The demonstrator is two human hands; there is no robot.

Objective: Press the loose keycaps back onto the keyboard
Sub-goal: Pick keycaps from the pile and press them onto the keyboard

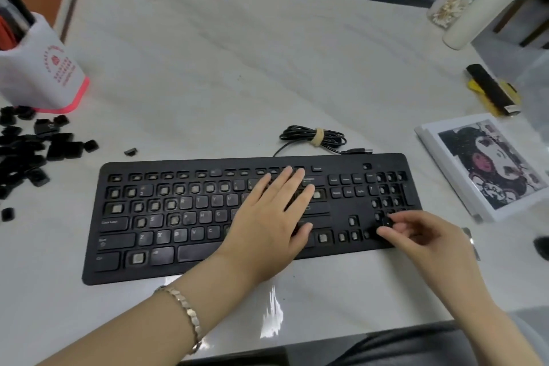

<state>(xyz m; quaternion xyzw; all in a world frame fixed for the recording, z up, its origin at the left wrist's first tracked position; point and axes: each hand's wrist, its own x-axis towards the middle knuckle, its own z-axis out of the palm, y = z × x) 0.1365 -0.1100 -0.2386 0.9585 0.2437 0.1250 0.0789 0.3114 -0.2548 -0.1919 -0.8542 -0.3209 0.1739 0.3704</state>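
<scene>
White table [208, 68] bears keyboard [166, 217], loose keycaps [26, 151], cup [38, 74], booklet [487, 169], coiled cable [312, 137].

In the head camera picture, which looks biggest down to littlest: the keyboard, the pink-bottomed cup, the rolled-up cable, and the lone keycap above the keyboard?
1. keyboard
2. pink-bottomed cup, though the picture's edge cuts part of it off
3. rolled-up cable
4. lone keycap

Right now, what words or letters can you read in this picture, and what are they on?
"Caps Lock": key on the keyboard's left side.
"R", "T", "S", "H", "G", "Z", "V", "C": letter keys.
Red print on the white cup: too blurred to read.
Other key labels: too small to read.
</scene>
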